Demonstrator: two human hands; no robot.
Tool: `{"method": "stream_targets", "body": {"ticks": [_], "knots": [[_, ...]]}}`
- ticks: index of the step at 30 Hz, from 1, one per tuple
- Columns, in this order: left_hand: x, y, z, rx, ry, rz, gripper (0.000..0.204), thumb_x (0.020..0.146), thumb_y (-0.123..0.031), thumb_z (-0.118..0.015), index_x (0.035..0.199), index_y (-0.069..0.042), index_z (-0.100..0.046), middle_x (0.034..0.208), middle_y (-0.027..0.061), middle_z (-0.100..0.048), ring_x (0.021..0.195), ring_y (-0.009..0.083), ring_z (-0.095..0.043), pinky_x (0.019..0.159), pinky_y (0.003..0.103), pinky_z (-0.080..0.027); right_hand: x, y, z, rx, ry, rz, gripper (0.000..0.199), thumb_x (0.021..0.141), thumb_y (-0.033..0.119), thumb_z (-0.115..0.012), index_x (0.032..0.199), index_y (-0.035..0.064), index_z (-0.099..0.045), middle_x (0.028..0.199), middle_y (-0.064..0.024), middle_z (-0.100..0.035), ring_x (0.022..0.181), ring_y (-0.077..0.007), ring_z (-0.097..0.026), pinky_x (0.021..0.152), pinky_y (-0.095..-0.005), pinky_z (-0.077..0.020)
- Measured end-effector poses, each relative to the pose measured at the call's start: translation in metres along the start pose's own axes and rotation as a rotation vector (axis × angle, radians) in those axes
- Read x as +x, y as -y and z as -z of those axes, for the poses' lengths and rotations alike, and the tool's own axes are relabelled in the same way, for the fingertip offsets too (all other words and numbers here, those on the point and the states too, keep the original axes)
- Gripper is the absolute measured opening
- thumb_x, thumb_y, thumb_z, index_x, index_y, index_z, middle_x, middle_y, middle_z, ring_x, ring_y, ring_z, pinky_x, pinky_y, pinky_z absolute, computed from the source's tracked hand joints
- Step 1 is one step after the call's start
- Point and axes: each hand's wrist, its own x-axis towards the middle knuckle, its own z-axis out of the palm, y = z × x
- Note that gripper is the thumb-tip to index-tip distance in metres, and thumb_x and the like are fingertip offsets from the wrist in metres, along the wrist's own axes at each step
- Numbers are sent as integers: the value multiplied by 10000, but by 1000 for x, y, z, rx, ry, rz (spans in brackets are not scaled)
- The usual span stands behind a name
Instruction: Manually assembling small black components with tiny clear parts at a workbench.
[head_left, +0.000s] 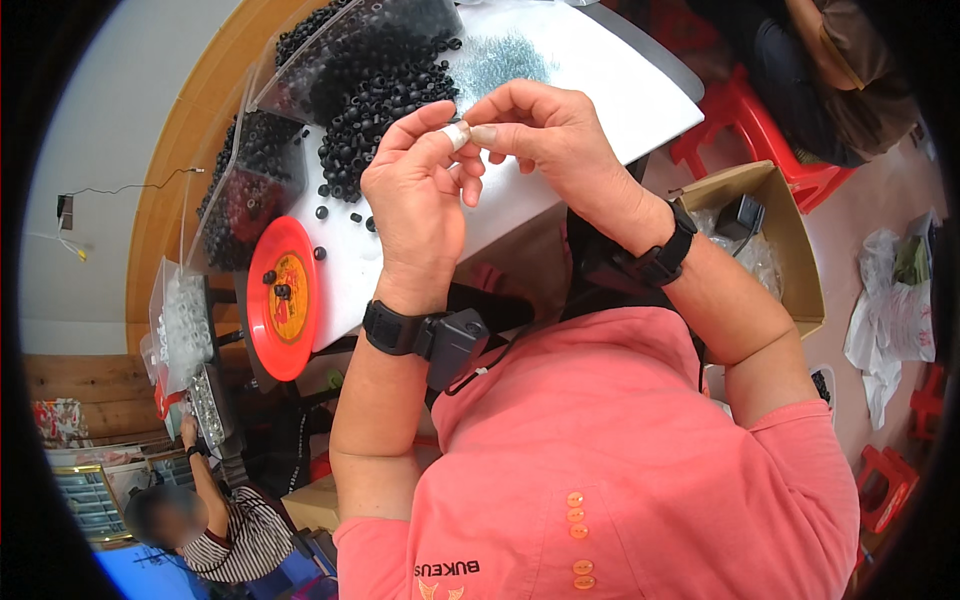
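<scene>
My left hand (425, 185) and my right hand (565, 135) meet fingertip to fingertip over the white tabletop (610, 80). White tape wraps one digit of the left hand. Both hands are pinched closed, and whatever is between the fingertips is too small and covered to name. Just beyond the left hand lies a heap of small black rounded pieces (385, 110), some showing a hole. Behind the fingertips spreads a pile of tiny shiny silvery parts (505, 62). Several loose black pieces lie near the left wrist.
A red round plate (260, 335) holds a few black pieces at the table's left edge. Clear bins (255, 195) of black pieces stand beyond it. At right are an open cardboard box (800, 270) and a red stool (715, 130). Other people (240, 530) sit left and far right.
</scene>
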Motion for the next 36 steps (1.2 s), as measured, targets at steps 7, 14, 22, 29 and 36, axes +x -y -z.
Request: {"method": "stream_targets", "body": {"ticks": [7, 14, 22, 29, 36], "knots": [[0, -8, 2, -97, -26, 18, 237, 932, 13, -545, 1164, 64, -541, 843, 156, -655, 658, 220, -639, 479, 273, -454, -2, -2, -8, 242, 24, -175, 157, 927, 166, -708, 1007, 32, -716, 871, -16, -718, 768, -72, -632, 629, -219, -426], [-6, -17, 8, 68, -35, -44, 193, 943, -23, -584, 1116, 59, -607, 829, 141, -672, 652, 190, -636, 483, 256, -456, 0, -7, -15, 200, -21, -20, 99, 886, 143, -716, 920, 51, -717, 799, 5, -689, 708, -54, -604, 579, -216, -444], [8, -40, 55, 1316, 16, -606, 78, 799, -23, -705, 869, -35, -736, 854, 37, -662, 763, 167, -579, 702, 310, -482, -2, -8, 26, -31, -63, 64, 112, 908, 173, -675, 910, 61, -684, 787, 38, -640, 709, -47, -569, 605, -221, -434], [31, -6, 37, 1836, 190, -772, 124, 783, -29, -681, 903, -40, -710, 908, 84, -615, 952, 294, -564, 774, 417, -519, -5, -13, 24, -84, -21, 66, 94, 922, 109, -656, 920, 16, -667, 788, 17, -615, 740, -65, -539, 688, -235, -468], [11, -9, 12, 1856, 264, -742, 132, 805, -41, -666, 934, -20, -681, 926, 95, -592, 947, 302, -571, 763, 414, -535, -8, -17, 33, -65, -10, 69, 86, 925, 94, -649, 927, 9, -666, 799, 17, -616, 744, -67, -537, 693, -234, -465]]}}
